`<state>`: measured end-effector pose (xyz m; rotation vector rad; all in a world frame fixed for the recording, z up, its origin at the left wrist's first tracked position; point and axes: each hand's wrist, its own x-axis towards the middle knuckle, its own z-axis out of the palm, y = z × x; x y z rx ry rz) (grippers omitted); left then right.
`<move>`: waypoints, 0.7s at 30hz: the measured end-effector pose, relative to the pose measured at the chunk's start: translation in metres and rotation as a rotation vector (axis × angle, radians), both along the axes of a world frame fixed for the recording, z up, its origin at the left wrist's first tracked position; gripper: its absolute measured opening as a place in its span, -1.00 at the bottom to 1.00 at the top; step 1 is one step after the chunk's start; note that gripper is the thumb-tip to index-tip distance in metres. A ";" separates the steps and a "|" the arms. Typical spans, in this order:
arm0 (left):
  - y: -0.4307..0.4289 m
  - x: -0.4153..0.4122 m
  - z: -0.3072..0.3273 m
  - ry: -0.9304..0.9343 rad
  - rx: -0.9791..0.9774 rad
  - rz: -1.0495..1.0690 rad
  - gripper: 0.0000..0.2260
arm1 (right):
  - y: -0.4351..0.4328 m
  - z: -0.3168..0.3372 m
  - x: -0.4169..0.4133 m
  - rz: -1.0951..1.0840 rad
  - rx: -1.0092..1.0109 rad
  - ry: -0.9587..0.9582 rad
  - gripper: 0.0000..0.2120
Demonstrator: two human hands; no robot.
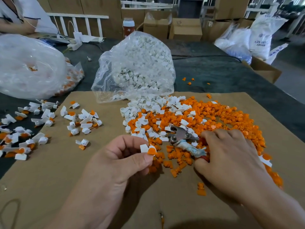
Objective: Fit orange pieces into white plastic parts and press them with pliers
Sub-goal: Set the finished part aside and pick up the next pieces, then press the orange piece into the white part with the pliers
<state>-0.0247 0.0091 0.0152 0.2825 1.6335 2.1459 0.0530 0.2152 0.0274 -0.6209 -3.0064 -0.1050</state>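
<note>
My left hand [115,164] pinches a white plastic part [144,148] with an orange piece [151,151] set in it, held just above the cardboard sheet [66,179]. My right hand [231,156] lies over the pile of loose orange pieces [231,116], its fingers curled round the taped handles of the pliers [181,136]. The metal jaws point left and away from me, a little right of the held part. Loose white parts [148,106] are mixed into the pile's left side.
An open clear bag of white parts [137,66] stands behind the pile. Assembled white-and-orange pieces [82,121] lie scattered at left, near another clear bag [29,66]. A person sits at the far left corner. Cardboard boxes, a bottle [127,27] and sacks line the back.
</note>
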 end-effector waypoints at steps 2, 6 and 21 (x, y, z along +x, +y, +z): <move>0.000 0.000 -0.001 0.004 0.000 0.002 -0.70 | -0.002 0.001 -0.002 -0.012 0.024 0.000 -0.48; -0.001 -0.001 0.000 0.000 0.024 0.008 -0.71 | -0.002 0.008 0.002 -0.013 0.041 0.090 -0.53; -0.012 -0.011 0.001 0.097 0.001 -0.007 -0.69 | -0.011 0.012 0.015 0.462 -0.154 0.304 -0.57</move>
